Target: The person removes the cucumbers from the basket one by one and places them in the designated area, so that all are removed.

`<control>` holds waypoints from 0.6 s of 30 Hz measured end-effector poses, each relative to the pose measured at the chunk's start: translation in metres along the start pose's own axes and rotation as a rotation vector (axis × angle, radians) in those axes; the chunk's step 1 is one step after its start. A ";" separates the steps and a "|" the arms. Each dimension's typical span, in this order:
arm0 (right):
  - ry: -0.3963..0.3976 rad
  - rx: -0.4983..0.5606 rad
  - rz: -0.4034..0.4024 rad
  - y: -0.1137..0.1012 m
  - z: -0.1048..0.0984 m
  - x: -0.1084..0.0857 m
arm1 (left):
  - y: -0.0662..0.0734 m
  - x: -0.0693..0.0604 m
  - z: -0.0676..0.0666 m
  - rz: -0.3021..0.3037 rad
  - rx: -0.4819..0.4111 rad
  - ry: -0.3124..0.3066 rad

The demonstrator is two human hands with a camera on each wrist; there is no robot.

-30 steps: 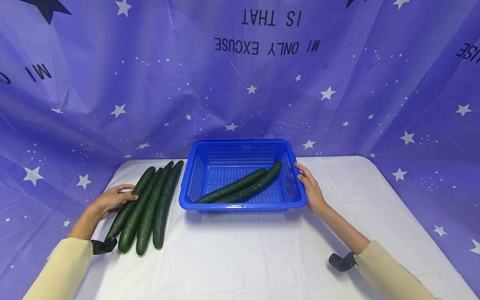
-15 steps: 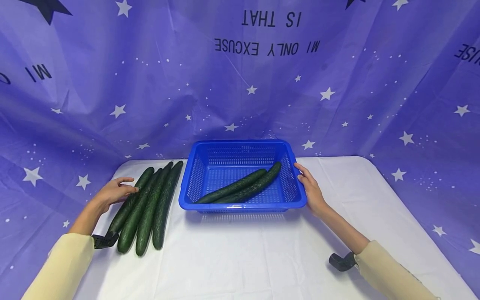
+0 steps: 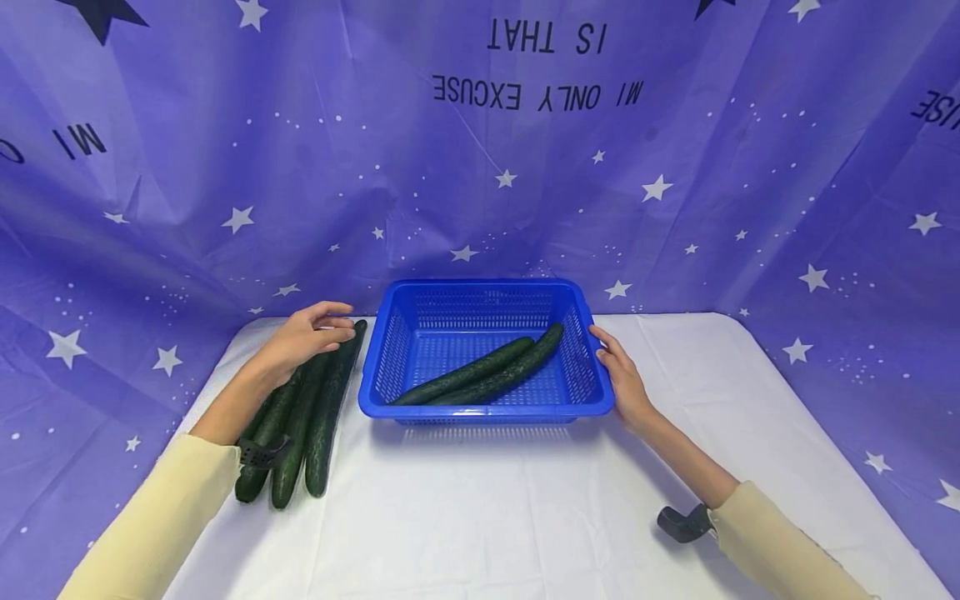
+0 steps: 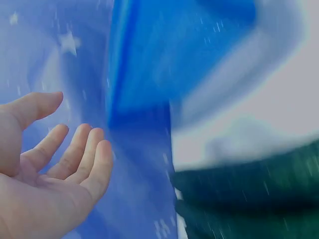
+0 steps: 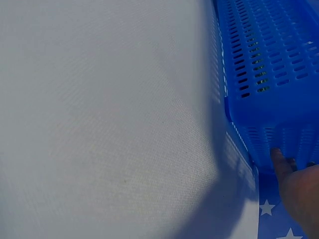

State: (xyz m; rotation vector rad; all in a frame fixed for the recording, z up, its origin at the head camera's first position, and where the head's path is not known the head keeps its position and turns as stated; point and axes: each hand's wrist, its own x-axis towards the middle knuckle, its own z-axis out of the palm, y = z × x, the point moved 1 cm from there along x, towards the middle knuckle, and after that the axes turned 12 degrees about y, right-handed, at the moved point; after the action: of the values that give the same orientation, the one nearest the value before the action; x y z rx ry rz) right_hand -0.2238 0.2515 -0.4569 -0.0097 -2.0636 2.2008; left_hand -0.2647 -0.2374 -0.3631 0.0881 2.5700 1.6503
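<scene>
Several long dark green cucumbers (image 3: 324,433) lie side by side at the left of the white table. My left hand (image 3: 303,337) hovers over their far ends, fingers loosely spread and nothing in it; it hides part of them. The left wrist view shows the same palm (image 4: 65,174) bare, with blurred cucumbers (image 4: 259,194) beside it. In the middle stands a blue perforated plastic basket (image 3: 487,411) holding two cucumbers (image 3: 498,379). My right hand (image 3: 626,383) rests against the basket's right side, its extended fingers touching the outer wall (image 5: 259,134).
A white cloth covers the table (image 3: 480,517). Behind and at both sides hangs a purple curtain (image 3: 480,167) with white stars and upside-down lettering. A black wrist mount (image 3: 684,523) sits under the right sleeve, another one (image 3: 264,452) under the left.
My left hand has lifted off the leftmost cucumber and moved right and away from me across the row, toward the basket. The right hand and basket stay put.
</scene>
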 end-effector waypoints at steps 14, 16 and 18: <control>0.005 -0.011 0.001 0.000 0.001 0.000 | 0.040 0.013 0.101 0.069 0.068 -0.205; 0.009 -0.013 0.000 -0.001 0.001 0.000 | 0.040 0.014 0.112 0.068 0.062 -0.235; 0.012 -0.016 -0.001 -0.001 0.001 0.000 | 0.038 0.015 0.123 0.067 0.059 -0.259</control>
State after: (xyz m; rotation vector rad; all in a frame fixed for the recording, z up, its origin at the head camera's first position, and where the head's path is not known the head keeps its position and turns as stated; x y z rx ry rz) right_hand -0.2235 0.2502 -0.4561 -0.0231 -2.0750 2.1782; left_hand -0.2670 -0.1090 -0.3796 0.3704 2.4431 1.4726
